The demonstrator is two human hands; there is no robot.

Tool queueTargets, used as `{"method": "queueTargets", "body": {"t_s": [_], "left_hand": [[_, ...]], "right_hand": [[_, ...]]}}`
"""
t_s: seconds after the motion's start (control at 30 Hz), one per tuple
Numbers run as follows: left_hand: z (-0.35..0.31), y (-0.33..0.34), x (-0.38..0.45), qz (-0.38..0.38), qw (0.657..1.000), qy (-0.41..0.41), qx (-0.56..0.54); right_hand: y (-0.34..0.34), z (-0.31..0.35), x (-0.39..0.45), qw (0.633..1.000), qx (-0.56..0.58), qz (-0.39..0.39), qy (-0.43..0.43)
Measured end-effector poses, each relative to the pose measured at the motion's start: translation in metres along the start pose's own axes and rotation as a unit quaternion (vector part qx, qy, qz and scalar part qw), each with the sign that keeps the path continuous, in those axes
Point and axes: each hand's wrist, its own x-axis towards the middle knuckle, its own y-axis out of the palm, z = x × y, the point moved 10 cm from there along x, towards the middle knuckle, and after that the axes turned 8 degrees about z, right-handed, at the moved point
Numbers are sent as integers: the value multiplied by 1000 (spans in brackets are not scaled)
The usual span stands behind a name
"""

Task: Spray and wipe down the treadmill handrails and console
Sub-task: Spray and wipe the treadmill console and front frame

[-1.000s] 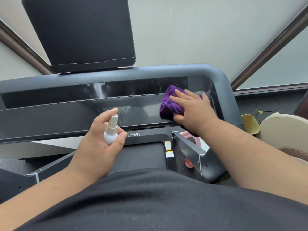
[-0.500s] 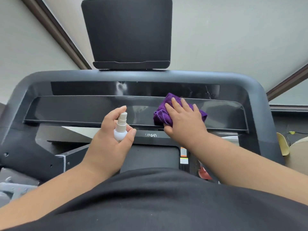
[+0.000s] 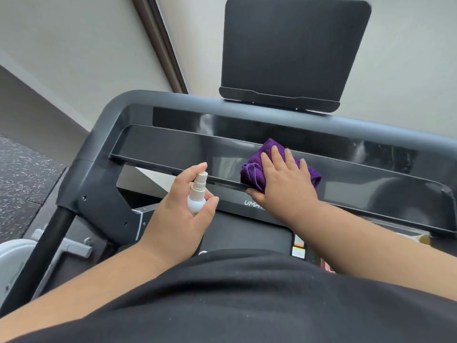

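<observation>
Wiping console (image 3: pixel 173 154) mid-span | our right hand (image 3: pixel 284 184) presses purple cloth (image 3: pixel 254 169) flat, fingers straight, thumb under the edge | our left hand (image 3: pixel 183 214) grips spray bottle (image 3: pixel 196 196) round its body | cloth looks soft, light; bottle small, probably slippery.

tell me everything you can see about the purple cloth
The cloth is deep purple, soft and fuzzy like microfibre, bunched into a loose wad with folds showing at its left edge. It lies on the glossy black console panel, near its middle, reaching the panel's front lip. The right hand presses on it with straight, spread fingers and covers most of it; purple shows past the fingertips and on both sides. Nothing else touches it.
</observation>
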Motion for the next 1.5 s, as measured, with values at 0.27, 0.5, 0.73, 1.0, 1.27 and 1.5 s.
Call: {"method": "queueTargets", "body": {"t_s": [0.27, 0.5, 0.73, 1.0, 1.27, 1.5], "left_hand": [[59, -64, -5, -25, 999, -21, 1], [107, -117, -4, -44, 999, -31, 0], [136, -149, 7, -38, 999, -26, -2], [142, -165, 25, -33, 999, 4, -26], [151, -158, 41, -15, 999, -1, -43], [175, -178, 29, -44, 998, -23, -39]], "right_hand": [[-8, 87, 40, 1000, -12, 9, -20], [-9, 168, 78, 998, -15, 12, -56], [-9, 260, 104, 985, -31, 22, -168], [-58, 228, 88, 942, 310, -62, -118], [-44, 159, 97, 980, 197, -34, 14], [-19, 249, 130, 996, 5, 27, -80]]}}
